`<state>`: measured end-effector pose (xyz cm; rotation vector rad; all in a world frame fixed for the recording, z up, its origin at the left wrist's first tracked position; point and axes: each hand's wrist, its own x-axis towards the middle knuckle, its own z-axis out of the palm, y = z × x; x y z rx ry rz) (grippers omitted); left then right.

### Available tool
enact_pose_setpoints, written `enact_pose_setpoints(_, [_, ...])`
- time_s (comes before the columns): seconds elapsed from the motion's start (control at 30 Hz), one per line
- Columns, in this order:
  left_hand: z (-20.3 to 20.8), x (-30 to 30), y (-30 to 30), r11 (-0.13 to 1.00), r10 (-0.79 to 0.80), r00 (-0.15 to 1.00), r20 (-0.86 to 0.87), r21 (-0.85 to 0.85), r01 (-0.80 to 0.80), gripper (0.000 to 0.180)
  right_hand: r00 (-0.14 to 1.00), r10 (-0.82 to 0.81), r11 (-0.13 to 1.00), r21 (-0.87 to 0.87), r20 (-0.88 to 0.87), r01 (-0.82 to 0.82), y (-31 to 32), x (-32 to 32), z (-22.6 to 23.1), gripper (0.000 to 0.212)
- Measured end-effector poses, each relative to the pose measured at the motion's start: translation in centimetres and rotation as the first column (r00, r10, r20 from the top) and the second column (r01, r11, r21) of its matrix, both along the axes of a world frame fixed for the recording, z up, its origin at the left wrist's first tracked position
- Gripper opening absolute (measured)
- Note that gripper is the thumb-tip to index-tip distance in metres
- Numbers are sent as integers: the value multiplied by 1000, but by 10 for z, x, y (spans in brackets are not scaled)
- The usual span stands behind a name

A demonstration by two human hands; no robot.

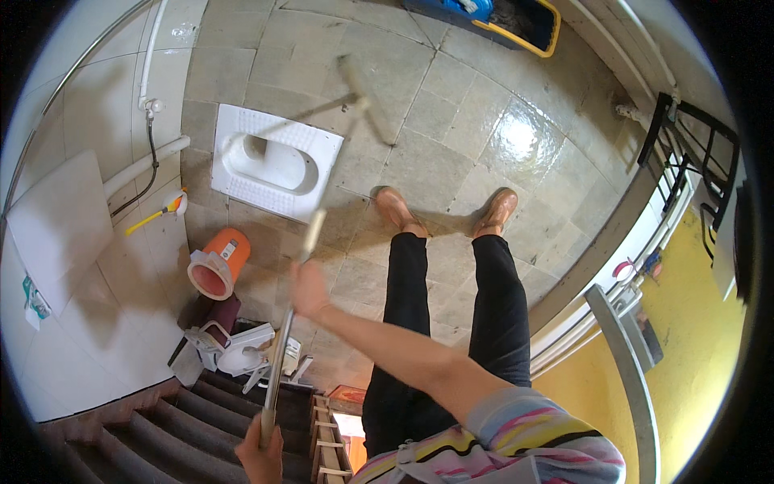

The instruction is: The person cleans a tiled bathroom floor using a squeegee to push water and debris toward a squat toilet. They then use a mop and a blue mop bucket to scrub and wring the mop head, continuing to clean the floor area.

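Observation:
A long silvery metal pole (278,365) with a pale upper end slants across the left of centre. My right hand (309,289) is wrapped round it near that upper end, with the forearm stretched across from the right. Lower down, my left hand (260,452) grips the same pole at the bottom edge. A T-shaped, pale floor-tool head (365,102) lies blurred on the wet tiles beyond. Whether the pole joins it I cannot tell. To the left of that head is a white squat toilet (322,153), crossed by a dark stripe.
An orange bucket (234,246) stands near the left wall, with white plastic items (242,355) below it. Dark steps (165,423) descend at lower left. A blue-and-yellow bin (551,40) is at the far side. At right are a metal rail (625,363) and a black rack (685,145).

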<state>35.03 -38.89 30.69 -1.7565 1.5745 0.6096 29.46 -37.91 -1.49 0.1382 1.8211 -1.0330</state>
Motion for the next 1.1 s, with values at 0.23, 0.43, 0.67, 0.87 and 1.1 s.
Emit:
enact_pose_setpoints(0.23, [25, 46, 14, 991, -8, 977, -214, -131, -21, 37, 953, 208, 976, -102, 221, -190, -43, 49, 28, 33])
enact_pose_setpoints(0.43, [-104, 20, 20, 995, 5, 883, -470, 86, 40, 37, 992, 28, 997, 81, -119, -19, 45, -110, -59, 31])
enact_pose_setpoints(0.67, [-112, 21, 13, 966, 259, 859, -443, 128, -225, 36, 187, 884, 395, 471, -428, -789, 9, -74, -92, 17])
enact_pose_setpoints(0.87, [-25, 103, 51, 903, 422, 890, -172, -15, -430, 31, 176, 888, 222, 59, -424, -973, -21, 87, -26, 36])
enact_pose_setpoints(1.1, [-34, 108, 66, 862, 467, 824, -322, -44, -506, 31, 871, 488, 872, -53, 54, -486, -30, 51, 6, 35])
